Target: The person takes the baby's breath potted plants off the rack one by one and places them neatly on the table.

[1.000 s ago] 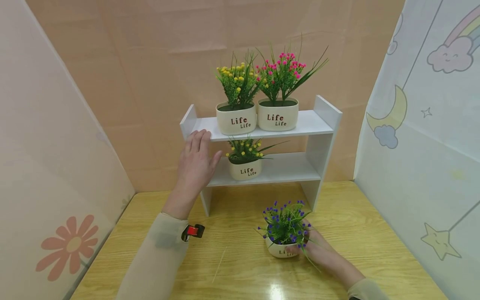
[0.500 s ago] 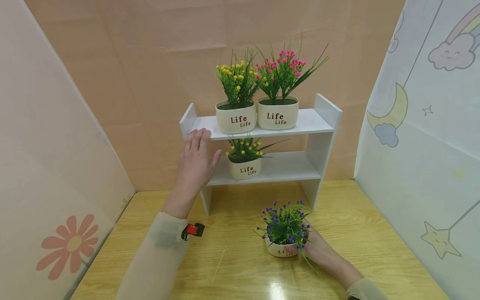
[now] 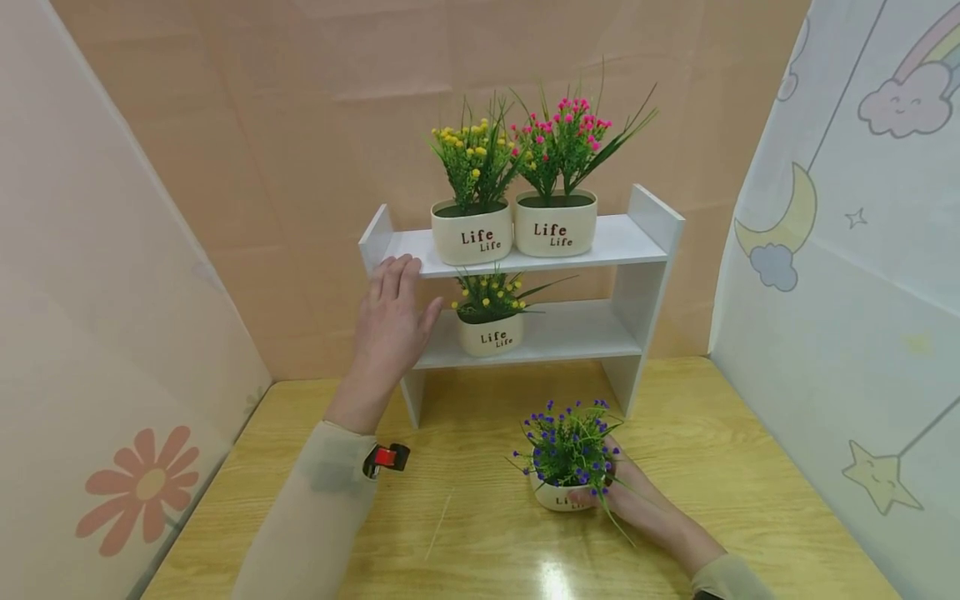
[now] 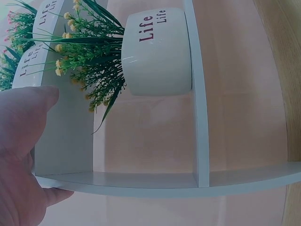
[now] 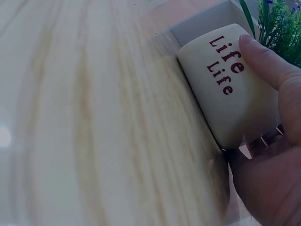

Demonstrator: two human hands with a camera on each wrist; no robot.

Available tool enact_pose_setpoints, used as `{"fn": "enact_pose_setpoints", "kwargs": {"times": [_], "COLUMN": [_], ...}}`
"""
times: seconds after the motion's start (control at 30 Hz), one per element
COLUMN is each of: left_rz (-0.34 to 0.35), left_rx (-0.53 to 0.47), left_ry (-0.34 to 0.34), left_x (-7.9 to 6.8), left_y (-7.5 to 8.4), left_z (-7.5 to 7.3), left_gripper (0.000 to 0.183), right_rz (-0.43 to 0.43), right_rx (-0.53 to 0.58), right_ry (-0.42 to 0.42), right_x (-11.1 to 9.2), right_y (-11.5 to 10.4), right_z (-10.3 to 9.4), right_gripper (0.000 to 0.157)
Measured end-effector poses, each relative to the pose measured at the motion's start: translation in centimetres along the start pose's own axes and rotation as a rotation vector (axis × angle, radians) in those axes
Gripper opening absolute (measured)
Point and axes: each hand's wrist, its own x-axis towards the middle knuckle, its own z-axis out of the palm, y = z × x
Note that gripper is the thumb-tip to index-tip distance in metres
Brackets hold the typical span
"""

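Observation:
My left hand (image 3: 390,325) holds the upper left corner of a white two-tier shelf (image 3: 652,292). In the left wrist view its thumb lies near the top board and another finger shows outside the side panel (image 4: 141,190). With my right hand (image 3: 637,496) I grip a cream flowerpot (image 3: 558,497) of purple flowers (image 3: 566,442), low in front of the shelf. The right wrist view shows the thumb pressed on the flowerpot (image 5: 225,89) beside its "Life" lettering; the other fingers are mostly hidden behind it. Whether the pot's base touches the table cannot be told.
On the top board stand a yellow-flowered pot (image 3: 472,235) and a pink-flowered pot (image 3: 555,225), side by side. A smaller yellow-flowered pot (image 3: 491,335) sits left of centre on the lower board. The wooden table (image 3: 465,533) has printed cloth walls (image 3: 862,333) around it.

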Motion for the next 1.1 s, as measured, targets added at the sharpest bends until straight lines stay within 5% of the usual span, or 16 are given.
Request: {"fn": "enact_pose_setpoints", "kwargs": {"times": [0.33, 0.5, 0.57, 0.67, 0.93, 1.1], "left_rz": [-0.008, -0.005, -0.003, -0.002, -0.001, 0.005], "left_rx": [-0.002, -0.007, -0.004, -0.001, -0.001, -0.009], "left_ry": [-0.014, -0.004, -0.002, -0.003, -0.008, -0.002], "left_x": [-0.1, -0.1, -0.1, -0.1, -0.1, -0.1], "left_y": [0.0, -0.1, -0.1, -0.1, -0.1, -0.1], "left_z": [-0.1, 0.0, 0.0, 0.0, -0.1, -0.1], "left_gripper": [0.069, 0.069, 0.069, 0.070, 0.070, 0.070], "right_rz": [0.045, 0.086, 0.084, 0.035, -0.130, -0.266], "right_rx": [0.005, -0.018, -0.002, 0.010, 0.085, 0.147], "right_ry": [-0.034, -0.036, -0.047, -0.053, -0.116, -0.182], "right_x": [-0.4, -0.9, -1.0, -1.1, -0.7, -0.1], "right_y": [-0.1, -0.2, -0.3, -0.6, -2.2, -3.4], "right_z": [-0.1, -0.7, -1.2, -2.1, -5.4, -7.2], "right_gripper": [0.106, 0.117, 0.107, 0.099, 0.118, 0.113]}}
